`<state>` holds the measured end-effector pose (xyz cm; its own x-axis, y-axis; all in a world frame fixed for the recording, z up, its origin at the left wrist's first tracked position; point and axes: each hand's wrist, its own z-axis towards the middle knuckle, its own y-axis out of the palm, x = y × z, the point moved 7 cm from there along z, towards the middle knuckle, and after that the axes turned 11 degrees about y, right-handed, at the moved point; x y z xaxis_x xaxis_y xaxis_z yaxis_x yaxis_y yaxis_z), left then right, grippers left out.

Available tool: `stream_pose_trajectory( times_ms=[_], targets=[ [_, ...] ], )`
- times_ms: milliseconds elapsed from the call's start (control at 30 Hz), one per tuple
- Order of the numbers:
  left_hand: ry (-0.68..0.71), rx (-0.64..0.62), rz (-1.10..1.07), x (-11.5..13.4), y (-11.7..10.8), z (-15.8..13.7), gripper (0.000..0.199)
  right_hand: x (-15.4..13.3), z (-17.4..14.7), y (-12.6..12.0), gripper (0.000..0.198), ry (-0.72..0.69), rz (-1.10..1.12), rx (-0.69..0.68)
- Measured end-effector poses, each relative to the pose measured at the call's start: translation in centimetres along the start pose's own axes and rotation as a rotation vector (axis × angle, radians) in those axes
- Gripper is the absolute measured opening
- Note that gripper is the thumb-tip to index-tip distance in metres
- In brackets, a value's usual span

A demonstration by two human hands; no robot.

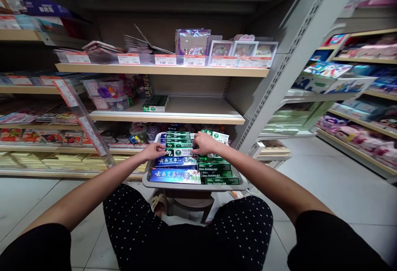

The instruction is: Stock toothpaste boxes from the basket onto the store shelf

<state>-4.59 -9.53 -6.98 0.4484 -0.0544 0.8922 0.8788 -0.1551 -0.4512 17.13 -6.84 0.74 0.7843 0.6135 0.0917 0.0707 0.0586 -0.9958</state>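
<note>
Dotted trousers [133, 225] and black sleeves [37, 246] are seen nearest the camera, with both forearms stretched out over a grey tray [192, 187]. The tray is set above a stool [194, 202], between the knees and the shelving. It is filled with boxes in two columns: blue boxes [176, 176] are laid at the near left, and green boxes [218, 169], marked "Doc.Golden", are stacked at the near right.

A white box [179, 152] with green print is placed across the left column, just beyond the blue ones. Its left end is pinched by the left hand [152, 152], whose fingers [159, 148] are nearly closed. Its right end is met by the right hand [206, 143], with fingers curled downward; whether a grip is made there cannot be told, as the fingertips are partly hidden. Another white box [219, 135] is laid at a slant just beyond the right hand.

Past the tray, a small green stack [155, 103] is kept on a shelf [198, 116], with clear tubs [113, 93] to its left. Higher up, frames [245, 51] are displayed behind price tags [195, 61].
</note>
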Motion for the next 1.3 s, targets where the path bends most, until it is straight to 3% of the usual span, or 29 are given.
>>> stream_pose_trajectory(
  times_ms=[300,667,900,1100,1300],
  targets=[
    [-0.02,0.039,-0.055,-0.5,-0.1,0.1,0.047,-0.4,-0.5,1.2,0.036,0.079,-0.008,0.049],
    [-0.047,0.171,-0.246,-0.4,-1.3,-0.4,0.043,-0.7,0.4,-0.1,0.03,0.195,0.192,0.116],
    [0.101,0.316,-0.165,0.6,-6.4,0.1,0.044,-0.7,3.8,-2.2,0.019,0.265,0.508,0.225],
    [0.26,0.609,0.037,0.9,-12.8,3.4,0.039,-0.9,10.0,-1.9,0.025,0.377,0.97,0.307],
    [0.358,0.715,0.173,2.8,-17.4,7.5,0.027,-0.9,16.6,-2.2,0.026,0.452,1.176,0.432]
  ],
)
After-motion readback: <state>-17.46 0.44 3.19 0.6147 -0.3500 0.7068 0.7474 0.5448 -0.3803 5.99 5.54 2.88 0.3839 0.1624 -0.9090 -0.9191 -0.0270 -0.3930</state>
